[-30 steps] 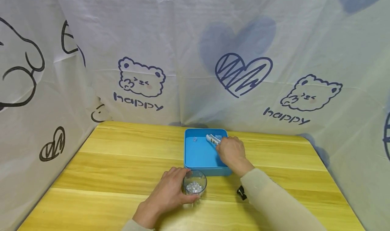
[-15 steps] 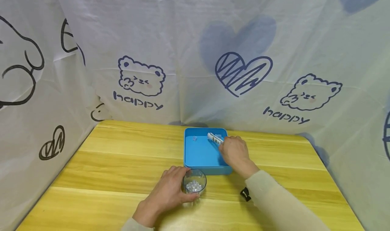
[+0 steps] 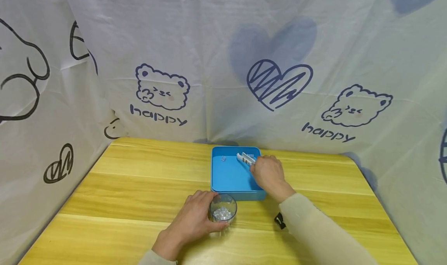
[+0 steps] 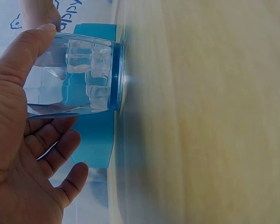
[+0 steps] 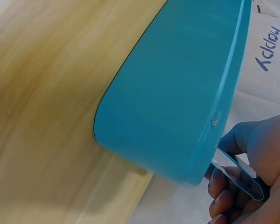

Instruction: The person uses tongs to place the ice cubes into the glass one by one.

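In the head view my left hand [image 3: 195, 218] grips a clear glass [image 3: 223, 208] standing on the table, thumb on the near side and fingers around the far side. Several clear, ice-like cubes [image 4: 95, 70] lie at its bottom, as the left wrist view shows. My right hand [image 3: 269, 175] holds small tongs [image 3: 246, 159] over the blue box [image 3: 230, 179], their tips down inside it near the back. One clear cube [image 3: 223, 158] sits in the box at the back left. More clear cubes [image 3: 250, 155] lie at the back right, partly behind the tongs; whether the tips touch one I cannot tell.
The wood-patterned table [image 3: 139, 187] carries the box just beyond the glass. A small black object [image 3: 280, 220] shows beside the right sleeve. Printed white cloth [image 3: 216, 63] hangs behind the table and along both sides.
The tongs' tips have shifted slightly within the back of the box, and the right hand moved a little to the right. The left hand and the glass stay where they were.
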{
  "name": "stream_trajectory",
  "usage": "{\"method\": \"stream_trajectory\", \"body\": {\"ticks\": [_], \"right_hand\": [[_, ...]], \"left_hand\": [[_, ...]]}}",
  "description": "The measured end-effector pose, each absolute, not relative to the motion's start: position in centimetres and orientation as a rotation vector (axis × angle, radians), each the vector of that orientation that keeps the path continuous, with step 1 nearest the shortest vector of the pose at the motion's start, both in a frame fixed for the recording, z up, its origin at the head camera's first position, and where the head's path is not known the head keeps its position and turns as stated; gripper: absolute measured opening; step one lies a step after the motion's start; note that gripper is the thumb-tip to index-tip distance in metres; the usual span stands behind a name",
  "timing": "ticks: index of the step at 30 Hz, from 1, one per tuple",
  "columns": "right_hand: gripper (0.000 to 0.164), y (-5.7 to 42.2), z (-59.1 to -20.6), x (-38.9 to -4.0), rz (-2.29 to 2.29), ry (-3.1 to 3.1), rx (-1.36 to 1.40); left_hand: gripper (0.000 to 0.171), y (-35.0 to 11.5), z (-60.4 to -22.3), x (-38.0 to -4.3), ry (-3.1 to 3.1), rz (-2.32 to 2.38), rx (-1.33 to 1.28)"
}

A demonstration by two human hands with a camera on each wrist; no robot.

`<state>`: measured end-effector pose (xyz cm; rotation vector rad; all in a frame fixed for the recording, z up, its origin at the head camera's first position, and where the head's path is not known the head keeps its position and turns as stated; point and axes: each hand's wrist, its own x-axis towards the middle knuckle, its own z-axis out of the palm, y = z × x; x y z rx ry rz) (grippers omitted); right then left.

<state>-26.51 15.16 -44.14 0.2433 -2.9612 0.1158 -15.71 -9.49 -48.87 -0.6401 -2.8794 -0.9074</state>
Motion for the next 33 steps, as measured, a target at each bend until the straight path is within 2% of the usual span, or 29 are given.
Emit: {"method": "stream_trajectory", "body": {"ticks": [19,33], "right_hand": [[0.032,16.3,-43.9,-25.3,0.135,-2.935,0.285],[0.030,18.2,-43.7,-20.6,0.392,-2.750,0.438]], "left_hand": [[0.081,-9.6,-48.8,-15.6,-2.884,-0.900,-0.640],[0.083,-9.5,-48.7,-15.6,-2.902,-0.904,-0.628]]}}
